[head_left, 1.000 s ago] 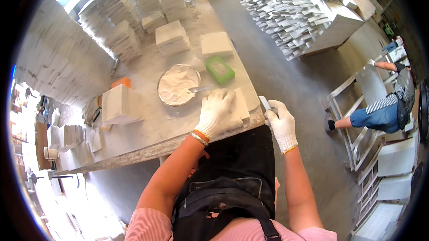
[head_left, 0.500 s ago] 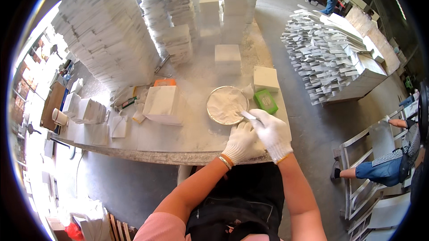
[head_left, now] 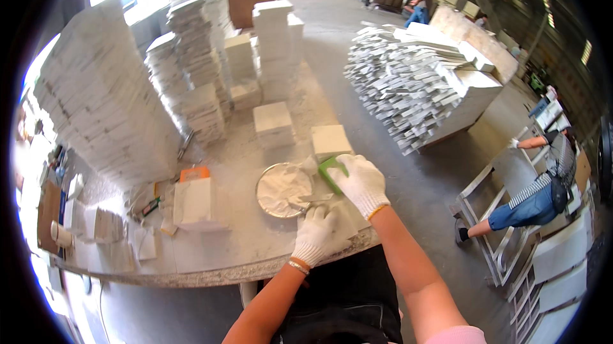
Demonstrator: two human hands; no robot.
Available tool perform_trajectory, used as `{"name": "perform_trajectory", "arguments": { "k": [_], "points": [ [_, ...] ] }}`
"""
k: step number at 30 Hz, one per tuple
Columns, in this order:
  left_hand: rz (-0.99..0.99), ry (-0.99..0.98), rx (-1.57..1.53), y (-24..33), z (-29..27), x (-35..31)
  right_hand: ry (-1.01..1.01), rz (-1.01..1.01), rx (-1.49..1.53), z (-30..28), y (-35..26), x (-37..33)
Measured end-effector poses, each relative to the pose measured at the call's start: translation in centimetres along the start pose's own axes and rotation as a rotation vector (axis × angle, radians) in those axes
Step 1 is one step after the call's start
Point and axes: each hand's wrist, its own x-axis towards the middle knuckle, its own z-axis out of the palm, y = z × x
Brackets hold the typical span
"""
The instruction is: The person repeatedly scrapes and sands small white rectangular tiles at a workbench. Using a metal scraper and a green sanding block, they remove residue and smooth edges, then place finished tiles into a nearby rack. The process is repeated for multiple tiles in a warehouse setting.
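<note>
My right hand [head_left: 359,184], in a white knit glove, grips the green box [head_left: 330,173] beside a pale block, thumb and fingers against it. Close to my body, my gloved left hand [head_left: 315,237] has its fingers curled at the near right rim of a round bowl [head_left: 258,198]. White powder [head_left: 284,184] fills much of that bowl. A flat metal scraper [head_left: 317,197] lies just above my left fingertips, over the bowl's edge. Whether those fingers hold it or something else is hidden.
A pale block [head_left: 331,141] stands behind the green box, and a white block stack [head_left: 195,203] with an orange item [head_left: 194,173] left of the bowl. Tall slab stacks [head_left: 105,95] rise on the far left. A person [head_left: 533,191] works at a metal frame on the right.
My right hand has left the scraper and moved onto the green box. The scraper now rests by my left fingers at the bowl. The whole view has shifted, showing more of the far room.
</note>
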Motion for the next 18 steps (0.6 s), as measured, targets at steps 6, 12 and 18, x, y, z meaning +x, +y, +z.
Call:
{"name": "perform_trajectory", "arguments": {
  "k": [6,12,18],
  "points": [
    [0.056,0.072,0.014,0.4,0.1,0.4,-0.166,-0.003,-0.2,5.1,3.8,2.0],
    [0.014,0.081,0.036,0.8,0.5,1.2,0.035,0.085,0.245,1.4,8.3,-0.8],
    [0.121,0.139,-0.024,4.3,3.3,6.6,-0.026,0.356,1.216,-2.6,16.4,-7.8]
  ]
}}
